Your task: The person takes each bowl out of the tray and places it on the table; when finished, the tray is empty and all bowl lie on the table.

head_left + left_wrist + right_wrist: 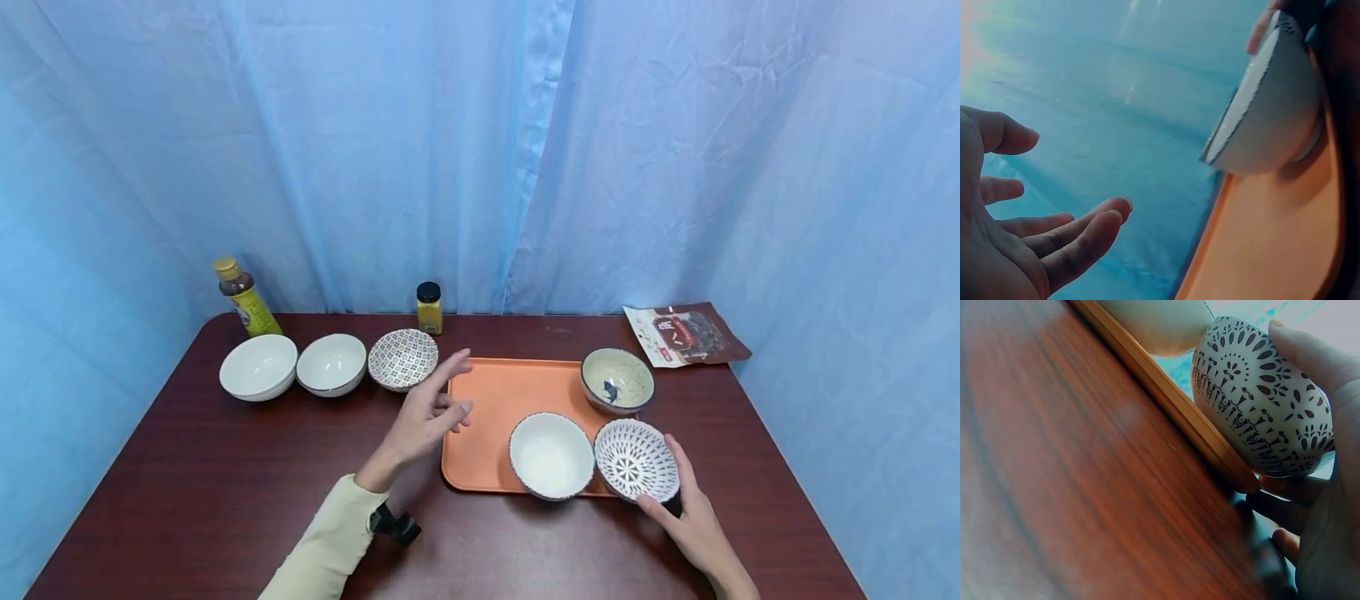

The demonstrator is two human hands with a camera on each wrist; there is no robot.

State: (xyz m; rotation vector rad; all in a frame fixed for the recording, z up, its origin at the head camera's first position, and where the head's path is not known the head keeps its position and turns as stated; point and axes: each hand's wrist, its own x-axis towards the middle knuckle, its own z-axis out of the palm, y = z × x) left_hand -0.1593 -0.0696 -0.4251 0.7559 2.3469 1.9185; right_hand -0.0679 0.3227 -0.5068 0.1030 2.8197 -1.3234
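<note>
Bowl [636,461] (patterned) in right hand [695,518]

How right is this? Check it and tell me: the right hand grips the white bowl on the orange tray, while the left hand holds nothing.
Wrong bowl: the right hand grips the petal-patterned bowl, not the white bowl on the orange tray. The head view shows it. The left hand does hold nothing.
</note>
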